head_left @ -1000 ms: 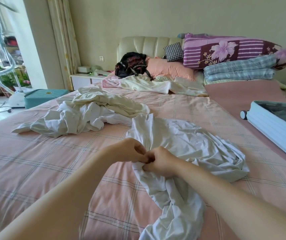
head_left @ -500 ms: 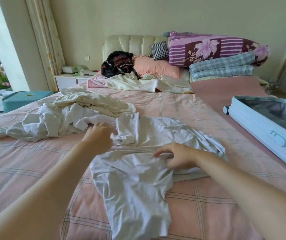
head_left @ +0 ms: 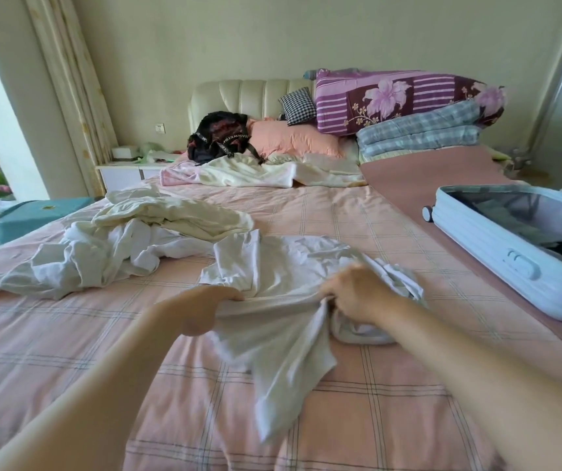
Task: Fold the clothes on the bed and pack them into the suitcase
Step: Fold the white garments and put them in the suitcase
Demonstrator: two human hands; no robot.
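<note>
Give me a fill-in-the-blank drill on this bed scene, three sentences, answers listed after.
The left hand and the right hand both grip the same ____ garment.
The pale blue suitcase on the person's right lies ____, not closed.
The heap of unfolded clothes lies to that garment's ____.
Missing words: white; open; left.

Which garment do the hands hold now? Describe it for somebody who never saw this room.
On the pink checked bed, look left of the open pale blue suitcase. The white garment lies spread nearest the camera; the left hand and right hand grip it, unlike the crumpled white heap farther left.
</note>
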